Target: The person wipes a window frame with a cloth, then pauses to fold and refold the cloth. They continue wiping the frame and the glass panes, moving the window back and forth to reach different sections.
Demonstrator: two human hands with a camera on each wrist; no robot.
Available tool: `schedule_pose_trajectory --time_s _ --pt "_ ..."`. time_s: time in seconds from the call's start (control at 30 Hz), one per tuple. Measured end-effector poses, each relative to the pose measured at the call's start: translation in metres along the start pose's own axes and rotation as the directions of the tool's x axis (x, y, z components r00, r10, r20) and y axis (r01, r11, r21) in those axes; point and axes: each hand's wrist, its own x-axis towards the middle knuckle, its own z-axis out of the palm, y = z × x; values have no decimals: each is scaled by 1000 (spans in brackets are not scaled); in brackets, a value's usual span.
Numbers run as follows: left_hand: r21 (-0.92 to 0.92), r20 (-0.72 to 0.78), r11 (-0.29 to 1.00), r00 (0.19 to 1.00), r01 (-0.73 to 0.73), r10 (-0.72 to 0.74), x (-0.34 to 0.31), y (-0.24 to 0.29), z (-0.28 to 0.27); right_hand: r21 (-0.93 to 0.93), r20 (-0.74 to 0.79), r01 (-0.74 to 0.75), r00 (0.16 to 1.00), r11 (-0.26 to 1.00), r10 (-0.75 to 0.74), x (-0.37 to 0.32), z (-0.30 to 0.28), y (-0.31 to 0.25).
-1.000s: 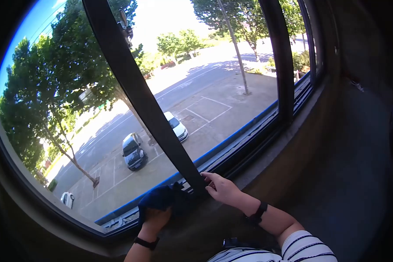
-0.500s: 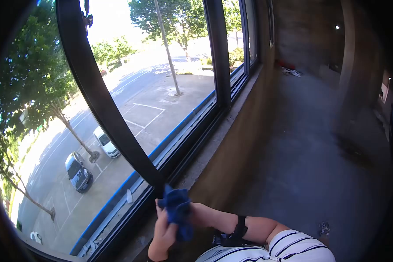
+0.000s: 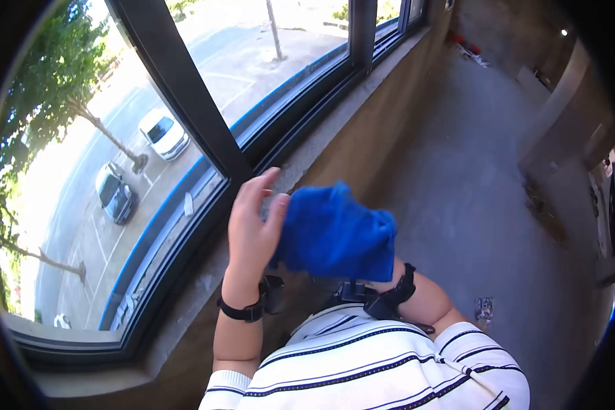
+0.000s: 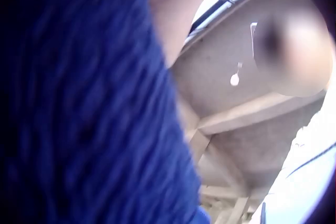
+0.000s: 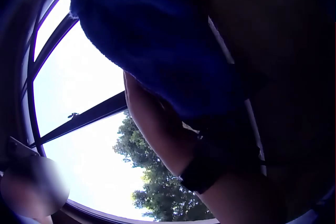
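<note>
A bright blue cloth (image 3: 335, 232) hangs in the air in front of my body, slightly blurred in the head view. My right hand (image 3: 398, 270) holds it up from behind; the cloth hides its fingers, and only skin near the wrist shows. Left of the cloth, my left hand (image 3: 251, 225) is raised with its fingers apart from the thumb, the thumb tip right at the cloth's edge. Ribbed blue fabric (image 4: 94, 108) fills the left half of the left wrist view. In the right wrist view the cloth (image 5: 157, 45) overlaps the left hand's fingers.
A dark window frame (image 3: 184, 89) rises beside my left hand, above a rough concrete sill (image 3: 307, 160). Parked cars (image 3: 116, 195) stand outside below. Grey floor (image 3: 451, 178) stretches to the right, with a small scrap (image 3: 484, 309) lying on it.
The cloth has come away from the window's bottom rail to in front of my body, now spread wider. My left hand has left its hold on it. The head view has turned right and down.
</note>
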Motion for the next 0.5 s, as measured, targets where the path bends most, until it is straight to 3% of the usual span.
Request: schedule_pose_trajectory --time_s 0.07,0.13,0.2,0.27,0.37,0.5 --pt "-207 -24 940 959 272 -283 -19 -27 6 107 67 50 996 993 -57 2 -10 -16" --pt "-344 252 867 925 360 -284 -33 -31 16 145 87 57 994 988 -70 3 -17 -23" --pt "-330 398 752 806 571 -438 -44 -26 23 155 70 43 996 987 -54 0 -24 -25" --pt "-637 464 511 816 577 -344 -48 -28 39 158 63 30 997 987 -41 -2 -35 -29" --pt "-539 432 622 821 567 -374 -48 -36 61 151 55 13 998 989 -22 -5 -54 -41" --pt "-514 462 549 752 659 -470 -46 -22 101 137 24 4 1000 991 -8 -11 -93 -67"
